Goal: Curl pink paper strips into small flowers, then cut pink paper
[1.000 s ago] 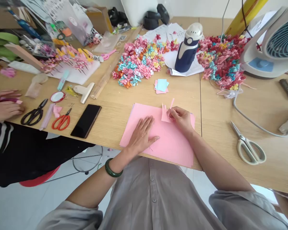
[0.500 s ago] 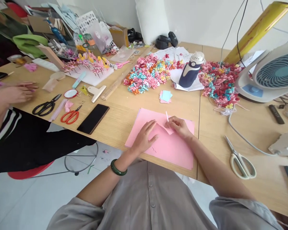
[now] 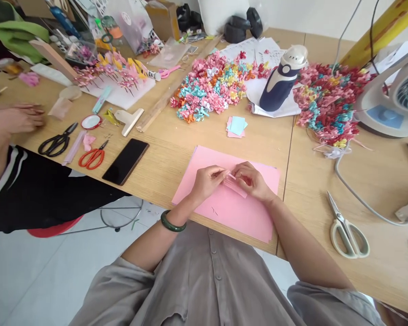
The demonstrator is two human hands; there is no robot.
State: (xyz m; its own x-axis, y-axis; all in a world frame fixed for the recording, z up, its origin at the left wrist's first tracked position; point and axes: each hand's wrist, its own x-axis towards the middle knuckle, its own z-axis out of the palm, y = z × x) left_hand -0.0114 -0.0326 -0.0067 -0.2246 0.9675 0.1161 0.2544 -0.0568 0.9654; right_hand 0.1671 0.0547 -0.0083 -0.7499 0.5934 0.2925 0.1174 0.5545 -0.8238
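Observation:
My left hand (image 3: 206, 182) and my right hand (image 3: 253, 182) are close together over a stack of pink paper sheets (image 3: 246, 222) at the table's front edge. Between them is a small piece of pink paper (image 3: 236, 187), its top edge pinched by the fingertips of both hands. Faint lines run along this piece, and its lower edge hangs just over the sheets. Whether a stick is inside the pinched edge I cannot make out. Two tiny slivers lie on the sheets near my left wrist, which wears a dark green bangle (image 3: 172, 224).
Small blue and pink paper squares (image 3: 237, 125) lie beyond the sheets. Piles of folded paper bits (image 3: 209, 90), a navy bottle (image 3: 281, 83) and a fan (image 3: 384, 108) stand further back. White-handled scissors (image 3: 348, 235) are right; a phone (image 3: 125, 161) and a co-worker's hands (image 3: 23, 118) are left.
My left hand has gone from lying flat on the paper to pinching the small pink piece. The white stick that showed upright in my right hand is no longer clearly visible.

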